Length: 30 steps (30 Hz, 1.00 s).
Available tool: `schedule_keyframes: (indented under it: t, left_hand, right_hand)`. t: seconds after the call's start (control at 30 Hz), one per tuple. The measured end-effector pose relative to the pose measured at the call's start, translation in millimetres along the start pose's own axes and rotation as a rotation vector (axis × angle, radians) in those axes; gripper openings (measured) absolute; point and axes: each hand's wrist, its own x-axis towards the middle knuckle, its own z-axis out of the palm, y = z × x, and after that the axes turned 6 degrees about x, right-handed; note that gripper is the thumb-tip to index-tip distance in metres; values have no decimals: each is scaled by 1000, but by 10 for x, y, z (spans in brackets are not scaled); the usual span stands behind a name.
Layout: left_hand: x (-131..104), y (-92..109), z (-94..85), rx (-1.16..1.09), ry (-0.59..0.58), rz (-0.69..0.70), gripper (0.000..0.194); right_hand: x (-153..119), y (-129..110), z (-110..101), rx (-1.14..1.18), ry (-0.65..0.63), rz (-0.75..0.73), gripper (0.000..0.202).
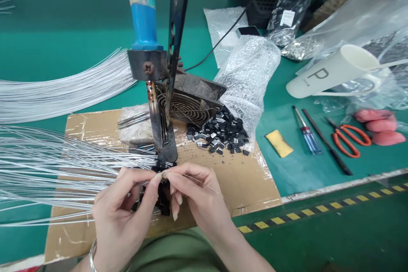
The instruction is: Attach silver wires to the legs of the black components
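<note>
Both hands meet just below the tip of a blue-handled soldering iron (155,123) clamped upright. My left hand (127,208) pinches something very small between thumb and forefinger, too small to name. My right hand (197,191) pinches a thin wire (207,186), whose end sticks out to the right over the back of the fingers. The fingertips of the two hands almost touch. Under and behind them sit black parts (164,204), partly hidden by the fingers, with many grey-white wires (79,157) running off to the left.
Cardboard (242,178) lies beneath. A fan (191,106) and a pile of small black connectors (219,129) are behind. Right of them are a yellow sponge (279,143), screwdriver (309,136), orange-handled scissors (350,136) and a white mug (334,72). More wires (63,89) lie back left.
</note>
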Motion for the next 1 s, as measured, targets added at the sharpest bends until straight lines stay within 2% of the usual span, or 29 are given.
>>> schedule_keyframes:
  t: [0.27,0.5,0.67,0.77,0.9,0.93,1.0]
  left_hand:
    - [-80,-40,50,-16,36,-57,4]
    - [-115,-15,105,-49,51,-142,8]
    - [-76,-25,78,-43,39,-175,9]
    - [-8,-8,39,-64,38,-213,8]
    - [54,13,3,-106,24,-246,7]
    - [58,13,-2,-100,15,-237,6]
    - [52,9,-10,-74,1,-217,5]
  right_hand:
    - [-7,72,60,80,38,-30,15]
    - [-26,161,121,130,84,-48,17]
    - [-25,149,70,36,78,-86,19]
    - [-50,-30,-117,-242,130,-258,20]
    - [-79,-390,-512,-936,491,-700,9]
    - [-77,-463,-605,-1090,556,-762,9]
    - [-65,-561,-750,-1389,583,-823,9]
